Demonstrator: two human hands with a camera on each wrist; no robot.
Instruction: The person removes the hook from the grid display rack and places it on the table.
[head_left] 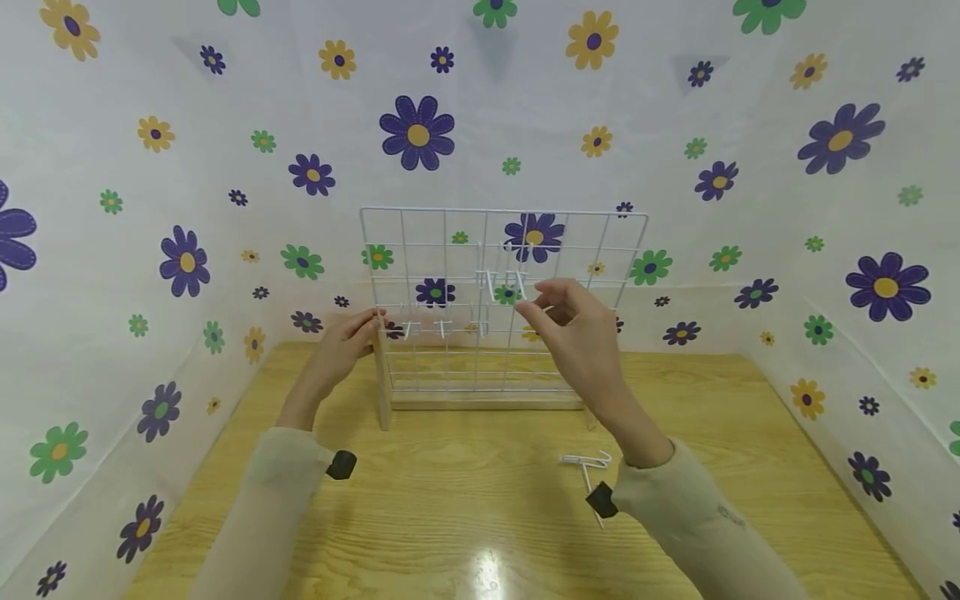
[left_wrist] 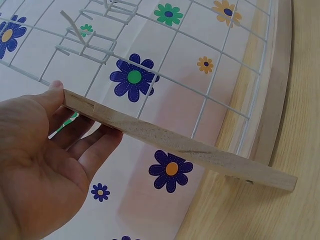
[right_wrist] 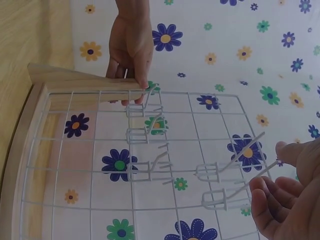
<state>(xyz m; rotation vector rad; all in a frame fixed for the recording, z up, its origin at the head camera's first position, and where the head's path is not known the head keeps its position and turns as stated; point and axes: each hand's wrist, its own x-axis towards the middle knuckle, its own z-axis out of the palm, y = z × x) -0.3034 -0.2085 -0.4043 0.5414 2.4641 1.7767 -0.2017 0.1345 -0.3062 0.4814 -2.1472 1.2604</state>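
Note:
A white wire grid (head_left: pixel 502 211) stands upright in a wooden stand (head_left: pixel 383 383). My left hand (head_left: pixel 337 354) grips the upper end of the stand's left post (left_wrist: pixel 165 137), thumb on one side and fingers on the other. Several white wire hooks hang on the grid: a lower row of three, including the middle hook (head_left: pixel 442 329), and an upper pair. My right hand (head_left: pixel 581 333) is at the tip of the upper right hook (right_wrist: pixel 215 201). Its thumb and forefinger stand apart around that tip, without a visible pinch. Beside it is the other upper hook (right_wrist: pixel 207 171).
Loose white hook pieces (head_left: pixel 587 460) lie on the wooden table (head_left: pixel 420 500), near my right sleeve; the sleeve's black tab partly covers them. A flower-printed white sheet (head_left: pixel 330 108) encloses the table behind and on both sides.

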